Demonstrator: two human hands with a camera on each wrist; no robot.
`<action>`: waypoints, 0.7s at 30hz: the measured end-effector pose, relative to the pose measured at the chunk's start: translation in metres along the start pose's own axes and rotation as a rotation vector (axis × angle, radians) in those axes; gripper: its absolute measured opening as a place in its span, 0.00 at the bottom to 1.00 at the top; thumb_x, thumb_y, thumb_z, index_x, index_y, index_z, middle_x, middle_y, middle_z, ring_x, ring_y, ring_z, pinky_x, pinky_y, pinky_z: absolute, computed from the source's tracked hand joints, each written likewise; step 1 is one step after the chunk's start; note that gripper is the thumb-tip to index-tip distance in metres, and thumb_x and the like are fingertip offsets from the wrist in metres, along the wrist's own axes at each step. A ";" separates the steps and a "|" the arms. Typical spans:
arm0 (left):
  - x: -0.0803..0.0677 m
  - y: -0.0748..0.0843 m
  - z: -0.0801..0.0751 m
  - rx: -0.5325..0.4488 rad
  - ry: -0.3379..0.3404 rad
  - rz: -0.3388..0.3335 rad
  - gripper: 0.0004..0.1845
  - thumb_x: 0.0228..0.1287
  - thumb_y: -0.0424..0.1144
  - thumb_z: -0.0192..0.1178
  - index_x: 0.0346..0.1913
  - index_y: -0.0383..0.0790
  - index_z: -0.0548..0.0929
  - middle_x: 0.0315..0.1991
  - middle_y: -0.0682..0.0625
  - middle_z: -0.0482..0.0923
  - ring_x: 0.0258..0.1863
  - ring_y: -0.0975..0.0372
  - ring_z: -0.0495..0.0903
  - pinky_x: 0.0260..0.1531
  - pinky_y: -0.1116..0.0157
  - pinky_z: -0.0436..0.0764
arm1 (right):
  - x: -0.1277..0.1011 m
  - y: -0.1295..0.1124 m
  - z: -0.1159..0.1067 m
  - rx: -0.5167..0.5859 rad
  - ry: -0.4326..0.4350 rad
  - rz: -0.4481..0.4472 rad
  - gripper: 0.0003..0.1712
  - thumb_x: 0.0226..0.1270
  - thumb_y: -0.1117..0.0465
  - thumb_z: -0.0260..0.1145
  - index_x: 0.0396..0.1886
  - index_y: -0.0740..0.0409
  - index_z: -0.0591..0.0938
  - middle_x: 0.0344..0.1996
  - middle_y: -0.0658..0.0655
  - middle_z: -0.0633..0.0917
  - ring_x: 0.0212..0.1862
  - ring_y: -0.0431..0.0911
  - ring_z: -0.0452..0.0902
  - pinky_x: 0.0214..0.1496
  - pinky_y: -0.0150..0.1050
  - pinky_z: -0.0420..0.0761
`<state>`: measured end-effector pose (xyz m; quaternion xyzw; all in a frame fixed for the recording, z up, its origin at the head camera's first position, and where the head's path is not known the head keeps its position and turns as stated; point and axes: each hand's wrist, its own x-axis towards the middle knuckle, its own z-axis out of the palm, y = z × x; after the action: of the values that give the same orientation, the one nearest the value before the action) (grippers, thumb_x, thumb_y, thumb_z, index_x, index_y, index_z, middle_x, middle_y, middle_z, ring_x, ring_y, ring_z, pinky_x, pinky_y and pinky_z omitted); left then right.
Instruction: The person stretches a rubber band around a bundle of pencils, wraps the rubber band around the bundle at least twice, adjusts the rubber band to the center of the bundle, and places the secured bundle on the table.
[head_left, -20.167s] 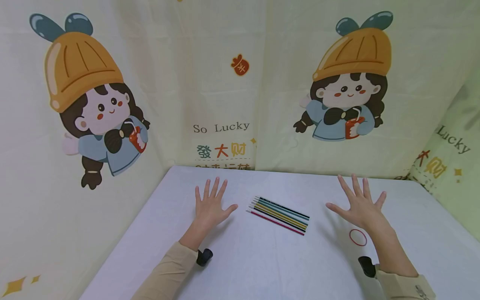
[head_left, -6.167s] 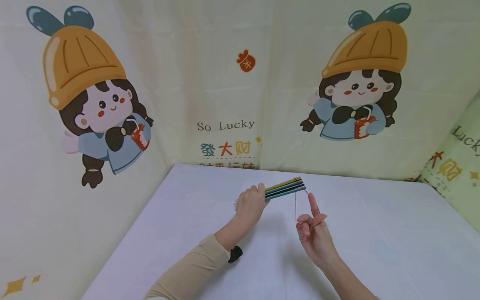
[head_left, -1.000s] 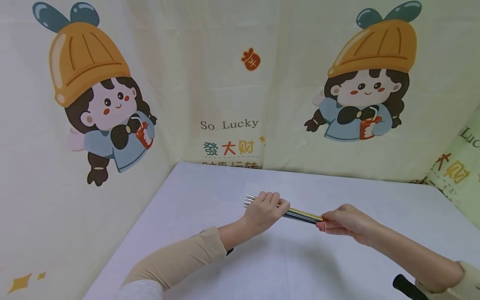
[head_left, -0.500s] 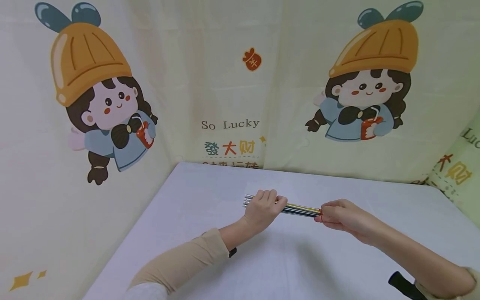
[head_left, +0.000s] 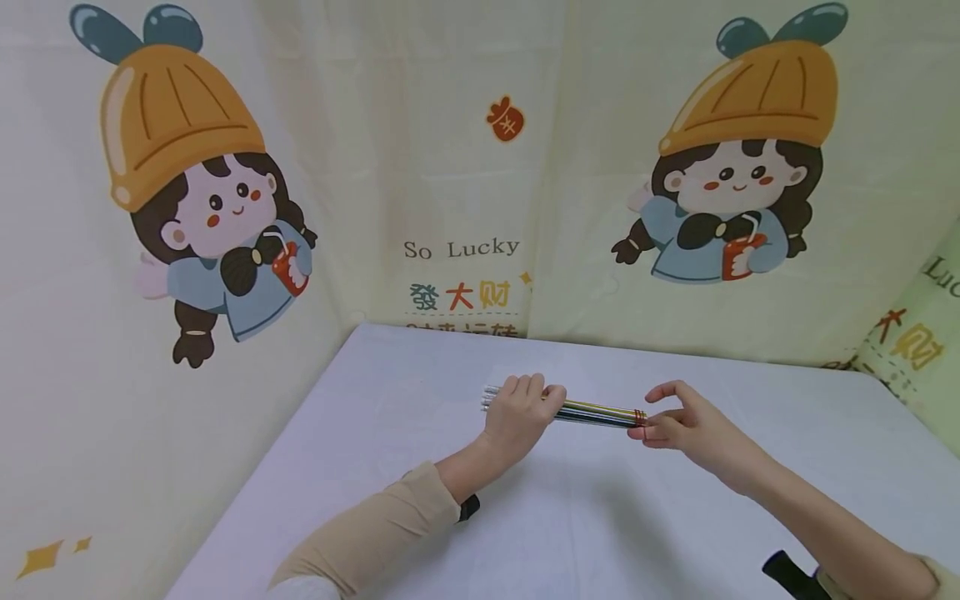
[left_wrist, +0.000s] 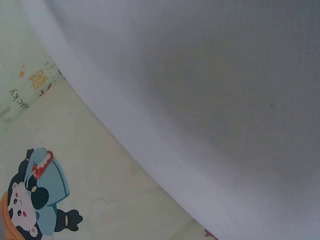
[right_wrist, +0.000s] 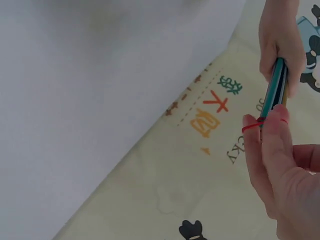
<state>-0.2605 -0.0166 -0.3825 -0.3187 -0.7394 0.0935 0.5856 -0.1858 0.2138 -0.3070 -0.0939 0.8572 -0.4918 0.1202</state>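
Left hand (head_left: 517,412) is curled into a fist, forearm extended; right hand (head_left: 678,425) is pinched, fingers (right_wrist: 272,140) partly spread.

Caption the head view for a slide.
Left hand grips a pencil bundle; right hand pinches the red rubber band at its end.

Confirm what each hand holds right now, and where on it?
The left hand grips the bundle of pencils near its left end. The right hand pinches the opposite end, at the red rubber band wrapped there.
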 end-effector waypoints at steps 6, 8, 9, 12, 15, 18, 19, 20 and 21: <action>0.000 0.002 0.001 -0.030 0.006 -0.011 0.20 0.65 0.26 0.32 0.22 0.46 0.70 0.14 0.55 0.65 0.14 0.66 0.67 0.17 0.72 0.59 | 0.003 0.008 -0.005 0.103 -0.037 0.037 0.26 0.66 0.61 0.56 0.56 0.66 0.54 0.41 0.64 0.83 0.38 0.49 0.80 0.43 0.36 0.77; -0.001 0.003 0.001 -0.041 -0.013 -0.024 0.19 0.65 0.27 0.33 0.23 0.46 0.70 0.15 0.54 0.66 0.14 0.65 0.67 0.17 0.72 0.60 | 0.003 0.010 -0.006 0.155 -0.041 0.042 0.26 0.66 0.62 0.56 0.56 0.65 0.54 0.43 0.64 0.82 0.40 0.47 0.80 0.42 0.35 0.78; -0.001 0.004 0.001 -0.047 -0.026 -0.032 0.18 0.65 0.27 0.34 0.23 0.46 0.71 0.15 0.54 0.66 0.14 0.65 0.68 0.17 0.71 0.61 | 0.003 0.011 -0.006 0.189 -0.040 0.043 0.26 0.66 0.62 0.56 0.56 0.64 0.54 0.44 0.63 0.82 0.41 0.46 0.81 0.42 0.35 0.78; -0.001 0.007 0.001 -0.071 -0.059 -0.059 0.11 0.61 0.30 0.44 0.25 0.46 0.71 0.16 0.53 0.68 0.15 0.64 0.69 0.17 0.70 0.62 | 0.002 0.017 -0.005 0.333 -0.059 0.013 0.21 0.65 0.64 0.54 0.53 0.60 0.57 0.45 0.59 0.81 0.45 0.41 0.80 0.41 0.36 0.79; 0.000 0.009 0.000 -0.080 -0.086 -0.086 0.05 0.56 0.34 0.54 0.25 0.46 0.71 0.17 0.53 0.68 0.15 0.64 0.69 0.18 0.69 0.62 | 0.000 0.024 -0.003 0.507 -0.098 -0.032 0.14 0.67 0.65 0.52 0.50 0.53 0.61 0.44 0.52 0.81 0.47 0.38 0.79 0.40 0.35 0.79; 0.002 0.010 -0.001 -0.077 -0.103 -0.113 0.08 0.52 0.38 0.61 0.25 0.45 0.70 0.17 0.54 0.67 0.15 0.64 0.69 0.17 0.69 0.61 | -0.001 0.029 0.003 0.700 -0.138 -0.069 0.11 0.68 0.67 0.48 0.46 0.49 0.66 0.44 0.46 0.81 0.49 0.37 0.77 0.44 0.36 0.78; 0.003 0.010 -0.001 -0.070 -0.111 -0.123 0.10 0.52 0.39 0.62 0.24 0.45 0.70 0.16 0.54 0.66 0.15 0.64 0.68 0.17 0.69 0.61 | -0.001 0.029 0.006 0.773 -0.152 -0.087 0.11 0.69 0.67 0.47 0.47 0.49 0.67 0.45 0.46 0.80 0.50 0.37 0.77 0.46 0.38 0.78; 0.003 0.010 -0.002 -0.066 -0.117 -0.132 0.10 0.51 0.39 0.63 0.24 0.45 0.70 0.16 0.54 0.66 0.14 0.64 0.68 0.17 0.70 0.61 | -0.002 0.030 0.009 0.853 -0.157 -0.100 0.11 0.69 0.68 0.45 0.46 0.50 0.67 0.46 0.46 0.79 0.51 0.37 0.76 0.49 0.40 0.77; 0.004 0.010 -0.002 -0.068 -0.122 -0.141 0.11 0.51 0.39 0.64 0.23 0.45 0.70 0.16 0.53 0.66 0.14 0.65 0.67 0.17 0.70 0.61 | -0.003 0.030 0.013 0.948 -0.161 -0.114 0.12 0.69 0.69 0.44 0.46 0.52 0.68 0.47 0.47 0.78 0.52 0.38 0.75 0.52 0.43 0.75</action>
<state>-0.2552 -0.0075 -0.3839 -0.2791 -0.7972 0.0462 0.5334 -0.1804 0.2190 -0.3388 -0.1134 0.5203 -0.8251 0.1886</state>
